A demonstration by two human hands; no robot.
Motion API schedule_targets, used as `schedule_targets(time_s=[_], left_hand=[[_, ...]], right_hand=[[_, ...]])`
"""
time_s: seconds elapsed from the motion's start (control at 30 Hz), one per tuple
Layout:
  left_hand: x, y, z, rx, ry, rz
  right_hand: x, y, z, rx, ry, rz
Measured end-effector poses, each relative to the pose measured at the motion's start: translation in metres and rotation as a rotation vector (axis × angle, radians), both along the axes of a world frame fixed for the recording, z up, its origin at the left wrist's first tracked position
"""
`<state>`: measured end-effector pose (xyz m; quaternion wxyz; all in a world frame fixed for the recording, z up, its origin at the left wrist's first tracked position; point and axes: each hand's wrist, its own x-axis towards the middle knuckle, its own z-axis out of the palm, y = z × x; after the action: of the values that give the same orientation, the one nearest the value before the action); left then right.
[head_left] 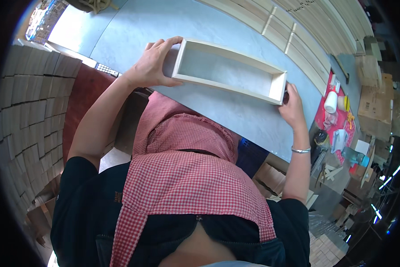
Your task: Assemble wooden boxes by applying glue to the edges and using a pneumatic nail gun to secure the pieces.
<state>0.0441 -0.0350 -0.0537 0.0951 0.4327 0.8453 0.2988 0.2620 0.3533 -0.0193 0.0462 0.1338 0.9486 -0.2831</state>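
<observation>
Between my two hands is a long, narrow wooden frame of pale wood, with the grey tabletop showing through its middle. My left hand grips its left end, thumb at the near corner and fingers at the far corner. At the right end, my right hand is closed against the short side, its fingers partly hidden behind the wood. A silver bangle circles my right wrist.
Long pale wood strips lie along the table's far side. Stacked wood blocks rise at the left. On the right stand a white bottle, a yellow-lidded jar and a cardboard box. A remote control lies by the left table edge.
</observation>
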Motion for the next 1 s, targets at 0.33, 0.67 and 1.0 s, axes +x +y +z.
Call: schedule_targets(time_s=[0.33,0.67,1.0], left_hand=[[-0.004,-0.011,-0.001,-0.041,0.106,-0.036],[0.008,0.013,0.016,0.224,-0.723,0.329],[0.0,0.004,0.024,0.262,-1.026,0.316]], right_hand=[[0.021,-0.071,-0.001,0.26,0.735,-0.418],[-0.081,-0.225,-0.001,0.422,0.683,0.133],[-0.096,-0.236,-0.016,0.392,0.661,0.146]])
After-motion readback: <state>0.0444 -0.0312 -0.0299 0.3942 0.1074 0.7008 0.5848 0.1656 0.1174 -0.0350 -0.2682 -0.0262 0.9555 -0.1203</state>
